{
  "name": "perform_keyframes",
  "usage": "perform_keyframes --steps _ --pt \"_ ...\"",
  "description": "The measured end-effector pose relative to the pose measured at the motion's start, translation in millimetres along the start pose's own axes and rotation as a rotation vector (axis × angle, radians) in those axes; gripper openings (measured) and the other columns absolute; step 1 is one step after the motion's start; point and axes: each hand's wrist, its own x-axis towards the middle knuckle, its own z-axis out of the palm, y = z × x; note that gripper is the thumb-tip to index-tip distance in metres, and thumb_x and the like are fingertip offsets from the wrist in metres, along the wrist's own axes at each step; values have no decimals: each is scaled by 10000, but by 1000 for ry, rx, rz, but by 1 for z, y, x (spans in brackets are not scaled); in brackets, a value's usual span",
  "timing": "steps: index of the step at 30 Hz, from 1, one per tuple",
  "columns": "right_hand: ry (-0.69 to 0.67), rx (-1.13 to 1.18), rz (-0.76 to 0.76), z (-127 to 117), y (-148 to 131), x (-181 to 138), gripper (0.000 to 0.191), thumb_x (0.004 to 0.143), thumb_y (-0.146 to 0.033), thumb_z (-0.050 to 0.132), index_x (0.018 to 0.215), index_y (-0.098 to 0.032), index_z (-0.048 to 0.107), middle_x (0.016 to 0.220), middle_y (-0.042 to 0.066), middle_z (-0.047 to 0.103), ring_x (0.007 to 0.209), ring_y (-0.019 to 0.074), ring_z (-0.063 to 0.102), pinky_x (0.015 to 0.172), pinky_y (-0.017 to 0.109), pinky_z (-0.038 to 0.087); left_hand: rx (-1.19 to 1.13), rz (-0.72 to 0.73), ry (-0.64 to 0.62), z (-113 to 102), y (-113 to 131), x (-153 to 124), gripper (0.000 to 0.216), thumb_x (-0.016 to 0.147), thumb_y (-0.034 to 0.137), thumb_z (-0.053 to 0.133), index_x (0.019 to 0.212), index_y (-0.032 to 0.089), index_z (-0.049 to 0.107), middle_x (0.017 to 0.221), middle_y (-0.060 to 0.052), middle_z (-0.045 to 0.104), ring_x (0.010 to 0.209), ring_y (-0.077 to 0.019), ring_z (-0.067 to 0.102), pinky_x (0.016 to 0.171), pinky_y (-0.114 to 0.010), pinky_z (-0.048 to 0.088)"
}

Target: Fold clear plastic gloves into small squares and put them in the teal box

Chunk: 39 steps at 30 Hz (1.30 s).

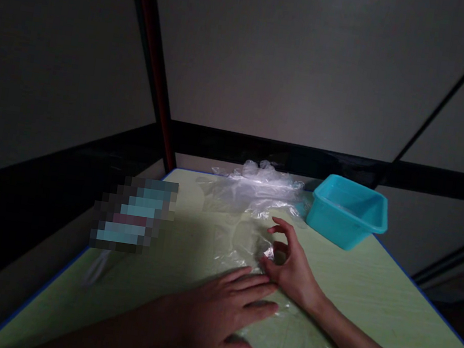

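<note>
A thin clear plastic bag (243, 245) lies spread on the table and runs beneath both hands toward the near edge. My left hand (224, 317) rests flat on it, palm down with the fingers stretched out and apart. Just beyond, my right hand (288, 262) curls its thumb and fingers round a crumpled, shiny part of the bag, with the index finger raised. The fingertips of my left hand come close to the right thumb. Shine and see-through film make the outline of the bag hard to follow.
A heap of crumpled clear plastic bags (260, 189) lies at the back of the pale green table (368, 308). To its right stands a turquoise plastic basin (338, 218). A blurred-out object (135, 215) with a white loop (95, 267) lies on the left. Walls border the table behind and left.
</note>
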Motion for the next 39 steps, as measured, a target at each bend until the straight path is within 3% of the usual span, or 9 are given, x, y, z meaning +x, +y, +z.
perform_keyframes --steps 5,10,18,26,29,32,35,39 --pt "76 0 -22 -6 0 5 647 655 -118 543 1218 -276 266 1094 53 390 633 84 504 645 260 454 36 -11 -42 -1 0 0 615 790 401 505 1327 188 294 1414 -88 190 1286 -276 173 1045 -445 103" --pt "133 10 -27 -13 3 11 669 635 -144 563 1211 -283 252 1079 49 376 632 87 502 602 253 453 53 -5 -40 0 0 0 613 797 422 487 1330 198 282 1420 -77 174 1293 -261 159 1049 -434 95" --pt "110 195 -12 -14 4 15 611 614 -148 582 1135 -306 307 1004 17 372 609 67 433 524 194 435 72 -5 -51 0 0 0 618 784 407 512 1320 181 306 1412 -96 195 1285 -275 179 1048 -426 105" --pt "431 87 -37 -30 13 25 539 583 -172 615 1052 -271 367 996 13 396 660 88 452 506 192 423 114 12 -40 1 -2 -1 570 839 447 413 1330 193 275 1424 -69 173 1300 -225 140 1059 -400 97" --pt "485 32 -38 -40 20 29 475 602 -181 609 1014 -256 384 1015 21 416 678 98 472 521 209 432 125 10 -45 0 -1 -1 571 834 445 422 1327 194 280 1424 -65 174 1301 -227 136 1060 -400 103" --pt "368 -71 -71 -44 22 28 306 685 -211 569 957 -233 431 1027 41 453 753 135 505 582 259 471 123 4 -54 -1 0 -1 570 836 441 424 1329 195 277 1423 -67 173 1299 -232 145 1058 -410 111" --pt "39 -242 -234 -40 12 22 201 794 -233 484 993 -211 485 1063 67 489 953 188 501 788 350 461 111 5 -65 -2 0 -2 581 838 440 425 1337 191 260 1424 -74 161 1301 -238 133 1056 -427 106" --pt "-404 -445 -390 -29 -8 12 350 881 -244 363 1226 -190 390 1225 88 470 1141 195 415 954 392 354 66 42 -90 -6 1 -2 545 850 390 432 1339 224 256 1415 -44 202 1300 -224 141 1057 -423 113"
